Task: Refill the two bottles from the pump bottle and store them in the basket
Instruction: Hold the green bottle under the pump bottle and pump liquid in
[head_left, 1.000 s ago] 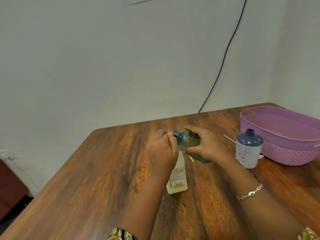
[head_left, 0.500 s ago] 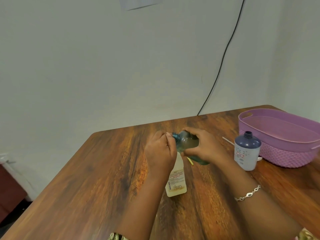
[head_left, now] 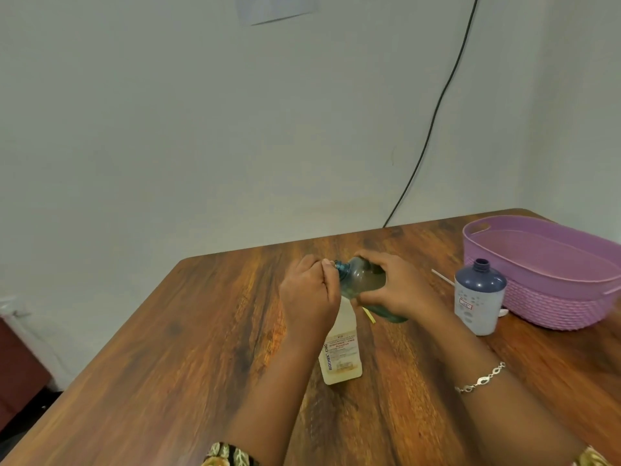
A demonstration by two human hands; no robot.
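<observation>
A translucent teal bottle (head_left: pixel 361 277) lies tilted in my right hand (head_left: pixel 400 287), which grips its body; its open neck points left. My left hand (head_left: pixel 309 294) is curled over the top of the pale pump bottle (head_left: pixel 341 354), which stands on the table with a printed label. The pump head is hidden under my fingers, right at the teal bottle's neck. A second bottle (head_left: pixel 479 297), white with a dark blue top and an open neck, stands to the right beside the purple basket (head_left: pixel 554 307).
The wooden table (head_left: pixel 188 348) ends at a far edge near the wall. A thin white stick (head_left: pixel 442 276) lies behind the blue-topped bottle, and a small yellow strip (head_left: pixel 369 316) lies under the teal bottle. A black cable (head_left: pixel 433 119) runs down the wall.
Both hands keep their hold in the same place. Only the view has shifted slightly with my head.
</observation>
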